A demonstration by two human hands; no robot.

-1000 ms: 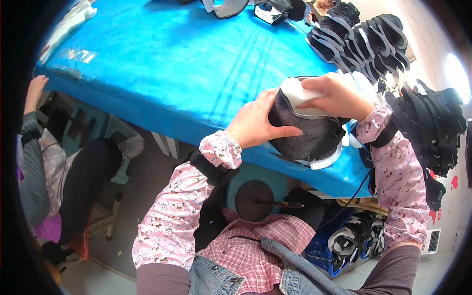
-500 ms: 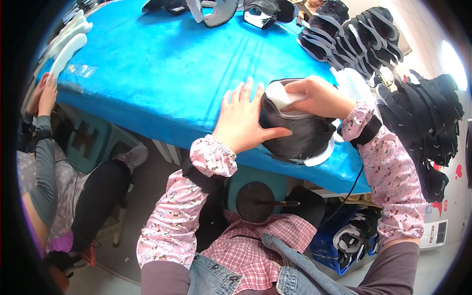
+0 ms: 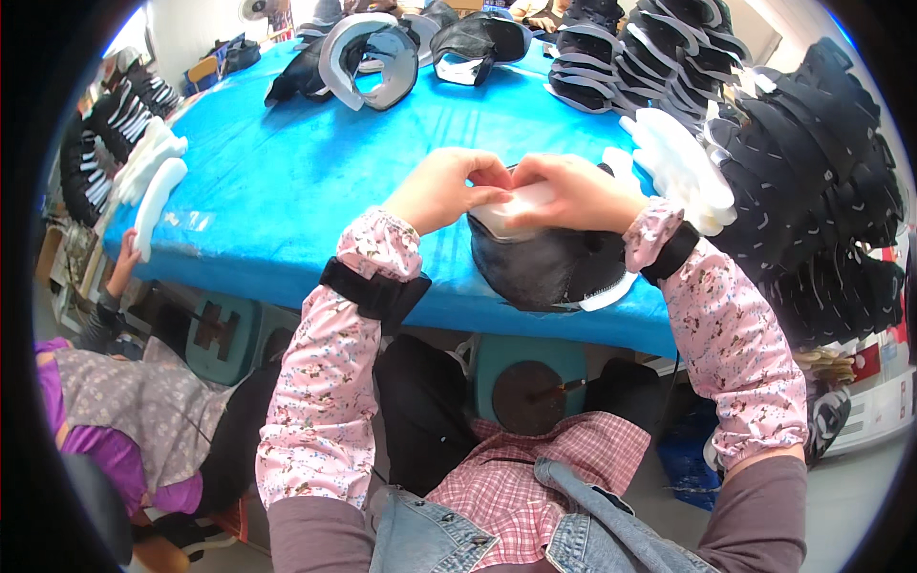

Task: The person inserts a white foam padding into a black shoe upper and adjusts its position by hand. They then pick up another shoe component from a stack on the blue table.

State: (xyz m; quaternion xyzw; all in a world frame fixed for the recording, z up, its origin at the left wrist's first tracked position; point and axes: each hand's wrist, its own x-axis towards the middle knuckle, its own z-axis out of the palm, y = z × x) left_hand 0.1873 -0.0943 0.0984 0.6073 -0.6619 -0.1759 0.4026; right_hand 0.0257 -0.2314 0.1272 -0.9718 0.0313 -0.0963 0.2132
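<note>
A black, rounded fabric shell (image 3: 544,267) with a pale edge sits near the front edge of the blue-covered table (image 3: 315,181). At its top opening is a white foam pad (image 3: 531,198). My left hand (image 3: 454,186) pinches the pad's left end, fingers curled. From the right, my right hand (image 3: 585,196) grips the same pad, its thumb and fingers closed around it. The fingertips of both hands nearly meet over the shell. How far the pad reaches inside is hidden.
More white foam pads (image 3: 678,167) lie right of the shell. Stacked black pieces (image 3: 812,181) crowd the right side, with others (image 3: 650,57) at the far right. Black-and-grey shells (image 3: 368,62) stand at the back. At left, a co-worker's hand (image 3: 127,260) touches a white pad (image 3: 158,205).
My left hand has moved from lying spread against the shell's left side up to the foam pad, where its fingers have closed. The view has tilted up, showing more of the table's far side.
</note>
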